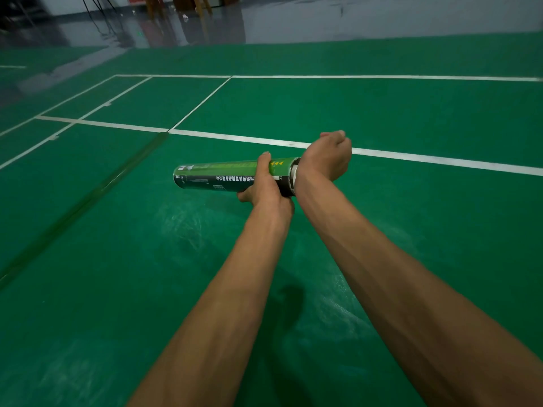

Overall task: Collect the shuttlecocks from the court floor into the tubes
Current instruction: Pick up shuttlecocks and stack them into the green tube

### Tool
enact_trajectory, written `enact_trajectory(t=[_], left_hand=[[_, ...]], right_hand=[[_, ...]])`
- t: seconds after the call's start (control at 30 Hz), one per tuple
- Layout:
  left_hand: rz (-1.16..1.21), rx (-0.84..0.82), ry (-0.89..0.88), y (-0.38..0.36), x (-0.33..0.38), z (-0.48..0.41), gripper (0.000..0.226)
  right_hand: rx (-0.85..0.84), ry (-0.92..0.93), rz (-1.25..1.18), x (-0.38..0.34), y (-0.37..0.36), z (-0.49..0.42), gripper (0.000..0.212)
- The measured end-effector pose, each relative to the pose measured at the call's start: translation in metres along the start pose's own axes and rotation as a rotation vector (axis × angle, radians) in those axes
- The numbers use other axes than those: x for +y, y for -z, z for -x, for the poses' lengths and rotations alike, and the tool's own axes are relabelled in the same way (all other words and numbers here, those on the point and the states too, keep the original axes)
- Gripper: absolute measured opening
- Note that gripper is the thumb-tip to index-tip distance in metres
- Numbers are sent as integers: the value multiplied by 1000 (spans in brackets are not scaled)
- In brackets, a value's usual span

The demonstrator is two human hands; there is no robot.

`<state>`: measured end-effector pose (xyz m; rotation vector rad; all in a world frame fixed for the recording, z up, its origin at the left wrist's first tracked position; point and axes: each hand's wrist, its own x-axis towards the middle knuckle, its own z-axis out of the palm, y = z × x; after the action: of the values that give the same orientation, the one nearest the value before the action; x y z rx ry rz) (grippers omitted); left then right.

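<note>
My left hand (264, 186) grips a green and black shuttlecock tube (217, 177) around its right part and holds it level above the green court floor. White feathers (293, 175) show at the tube's open right end. My right hand (327, 155) is at that end, with the wrist against the mouth and the fingers curled into a loose fist that faces away from me. Nothing shows in the fist, and its palm side is hidden. No loose shuttlecock lies on the green floor near me.
White court lines (411, 158) cross the green mat ahead. A dark seam (97, 189) runs diagonally at the left. Beyond the mat is a shiny grey floor with chair legs (100, 13), wooden furniture legs (202, 7) and small white bits (185, 17).
</note>
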<state>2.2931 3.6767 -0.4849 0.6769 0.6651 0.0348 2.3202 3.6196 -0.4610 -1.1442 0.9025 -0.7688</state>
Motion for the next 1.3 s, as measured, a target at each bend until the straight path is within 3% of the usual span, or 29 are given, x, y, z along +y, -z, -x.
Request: enact_trajectory(t=[0.27,0.67,1.0,1.17,1.3], left_hand=[[12,-5,-78,1,5,0,81],[-7,8,-47,6,0,6,78],[-17,13,-159,5,1,6,88],[-38,-6,-153,1,5,7,71],[-117,-49,-110,3,4,9,73]], right_hand=[[-86,-186,-94,19,-10,1,44],[-275,-286,160,13,2,11,62],[-394,-438,64,20,3,9,77],[-383,-322,96,11,-3,13,72],[-370,-271,87,13,0,18,69]])
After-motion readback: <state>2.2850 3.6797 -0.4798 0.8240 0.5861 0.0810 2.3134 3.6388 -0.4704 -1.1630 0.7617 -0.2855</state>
